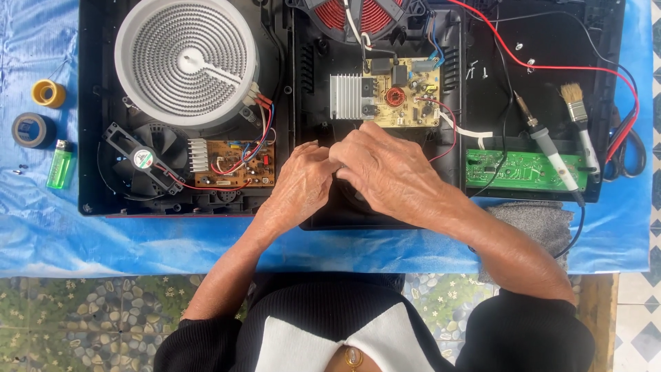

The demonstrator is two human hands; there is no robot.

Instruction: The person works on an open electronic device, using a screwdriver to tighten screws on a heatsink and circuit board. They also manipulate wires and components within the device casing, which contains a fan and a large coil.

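Blue-covered surface carries an opened black cooktop housing, underside up. Inside it, left bay: white round coil heater, a black fan, a brown circuit board with red and blue wires. Middle bay: red wound coil at the top edge, yellow circuit board beside a finned silver heatsink. Right bay: green board, soldering iron, paintbrush.

Left hand and right hand meet over the middle bay, just below the yellow board. Fingertips pressed together; whatever the grip pinches is hidden, cannot tell.

Off the housing, left: tape roll, solder spool, green lighter.
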